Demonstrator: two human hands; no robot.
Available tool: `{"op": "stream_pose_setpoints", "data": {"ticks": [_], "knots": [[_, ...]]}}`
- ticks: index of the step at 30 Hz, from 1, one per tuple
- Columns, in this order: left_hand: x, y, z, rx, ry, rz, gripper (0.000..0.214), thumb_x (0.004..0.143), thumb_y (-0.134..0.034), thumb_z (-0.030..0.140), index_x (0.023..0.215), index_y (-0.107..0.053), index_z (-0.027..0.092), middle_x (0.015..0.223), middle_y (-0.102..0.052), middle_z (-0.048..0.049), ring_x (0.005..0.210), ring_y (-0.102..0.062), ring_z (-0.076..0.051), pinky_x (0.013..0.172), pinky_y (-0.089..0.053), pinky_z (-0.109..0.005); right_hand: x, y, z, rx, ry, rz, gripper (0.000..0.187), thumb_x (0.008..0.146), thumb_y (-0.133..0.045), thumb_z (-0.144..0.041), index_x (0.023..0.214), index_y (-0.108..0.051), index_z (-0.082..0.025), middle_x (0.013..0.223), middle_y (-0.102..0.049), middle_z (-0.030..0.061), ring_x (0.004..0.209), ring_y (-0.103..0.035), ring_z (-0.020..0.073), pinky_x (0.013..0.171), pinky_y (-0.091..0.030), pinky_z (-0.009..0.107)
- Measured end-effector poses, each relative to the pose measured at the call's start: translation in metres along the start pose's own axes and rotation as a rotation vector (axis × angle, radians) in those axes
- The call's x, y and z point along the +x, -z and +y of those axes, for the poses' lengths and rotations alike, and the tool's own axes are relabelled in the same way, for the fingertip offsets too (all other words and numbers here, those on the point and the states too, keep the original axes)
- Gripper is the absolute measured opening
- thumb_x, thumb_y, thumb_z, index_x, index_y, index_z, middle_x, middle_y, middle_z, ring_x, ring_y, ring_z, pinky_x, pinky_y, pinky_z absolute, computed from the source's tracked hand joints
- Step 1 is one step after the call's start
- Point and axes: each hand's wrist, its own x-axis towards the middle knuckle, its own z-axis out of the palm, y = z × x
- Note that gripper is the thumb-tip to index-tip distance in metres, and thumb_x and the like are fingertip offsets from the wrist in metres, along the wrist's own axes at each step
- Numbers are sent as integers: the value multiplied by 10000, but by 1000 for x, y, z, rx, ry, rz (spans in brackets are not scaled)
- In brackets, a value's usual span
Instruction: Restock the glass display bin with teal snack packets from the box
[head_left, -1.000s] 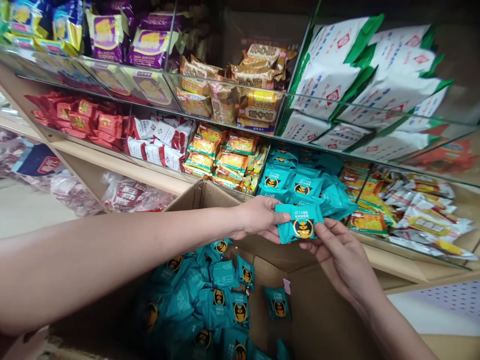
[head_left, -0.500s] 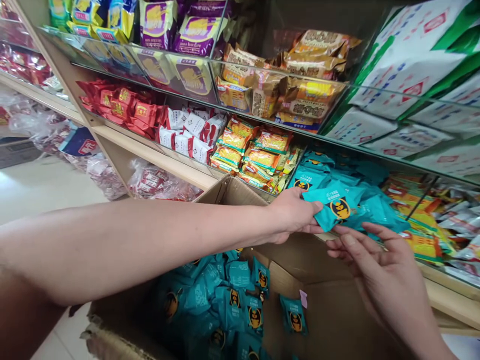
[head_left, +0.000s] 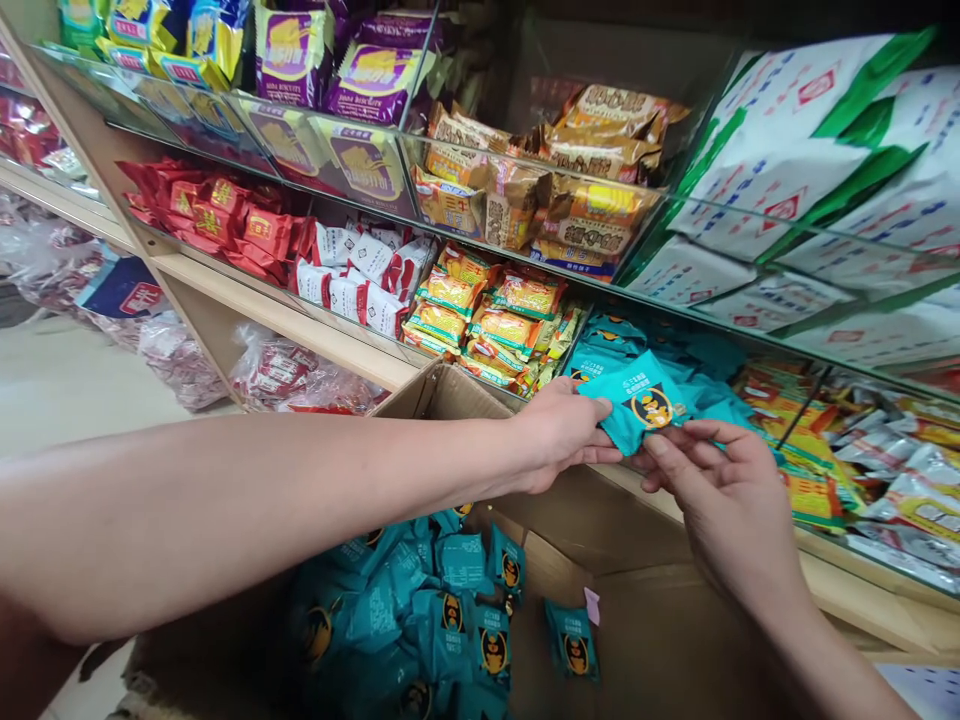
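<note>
A teal snack packet with a black and yellow round picture is held at the front of a shelf bin. My left hand grips its left end, thumb on top and fingers beneath. At the packet's lower right edge, the thumb and fingers of my right hand are closed on it. Behind it, similar teal packets fill the bin, partly hidden by the held one. Below my arms stands a cardboard box with many more teal packets inside, heaped at its left; a single packet lies apart.
Clear dividers split the shelf into bins. Orange-yellow packets and red-and-white packets sit left of the teal ones. Large white-and-green bags fill the upper right. Plastic bags of red packets lie underneath.
My right hand has moved left and closed on the packet's right edge; before, its fingers were apart just beside it. The view has shifted slightly, while my left hand keeps its grip.
</note>
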Motion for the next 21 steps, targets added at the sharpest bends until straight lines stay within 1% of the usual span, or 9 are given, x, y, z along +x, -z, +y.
{"op": "stream_pose_setpoints", "data": {"ticks": [3,6,9,11,13,15,18,19,21], "knots": [[1,1,1,34,6,21,48,777,-414,133,761,-391,172,622,-543,10,490,-524,-65,597,-461,-243,-2,0,1,16,-16,0,430,554,-729,-320,864,-445,-224,778,-602,9,555,-574,116,481,-491,250],[3,2,1,208,-45,61,43,787,-408,176,828,-395,184,594,-535,20,470,-528,-80,484,-419,-198,-4,-1,1,62,-3,17,457,579,-717,-309,926,-428,-240,814,-583,7,648,-598,135,514,-503,245],[5,5,2,405,-165,16,83,807,-392,209,886,-405,186,595,-531,20,456,-539,-88,386,-328,-156,-1,1,-1,156,-30,71,543,577,-723,-268,1028,-421,-284,878,-568,-7,746,-595,135,576,-522,248],[5,6,3,463,-216,-18,97,816,-391,214,899,-428,180,615,-531,19,445,-537,-80,359,-288,-145,3,5,-4,183,-100,17,491,574,-724,-262,997,-474,-271,838,-588,-10,711,-589,122,586,-525,238],[5,6,4,461,-212,-7,128,823,-393,229,923,-448,171,645,-539,11,444,-540,-74,353,-282,-144,7,9,-5,186,-164,-42,393,577,-721,-265,914,-519,-246,744,-609,-16,615,-580,105,560,-521,223],[4,5,4,420,-178,4,176,823,-406,252,966,-453,160,734,-568,-14,461,-553,-70,364,-310,-145,10,13,-5,204,-175,-27,346,581,-719,-261,870,-530,-244,693,-619,-26,573,-578,101,546,-521,219],[3,2,3,340,-139,-8,260,797,-470,238,1037,-427,147,904,-584,-59,494,-569,-56,405,-371,-142,13,14,-4,244,-179,3,316,583,-718,-244,840,-532,-242,693,-631,-29,593,-593,107,563,-526,220],[2,2,3,323,-129,-14,287,785,-491,211,1053,-418,140,919,-584,-67,504,-572,-53,415,-381,-139,13,13,-4,252,-184,1,319,578,-721,-237,835,-531,-238,695,-632,-28,597,-597,109,565,-527,221],[2,3,2,302,-105,3,317,769,-508,146,1066,-405,116,866,-589,-66,510,-572,-51,428,-391,-130,13,11,-3,255,-195,-10,339,560,-733,-222,829,-527,-228,690,-629,-27,590,-603,112,557,-526,216]]}}
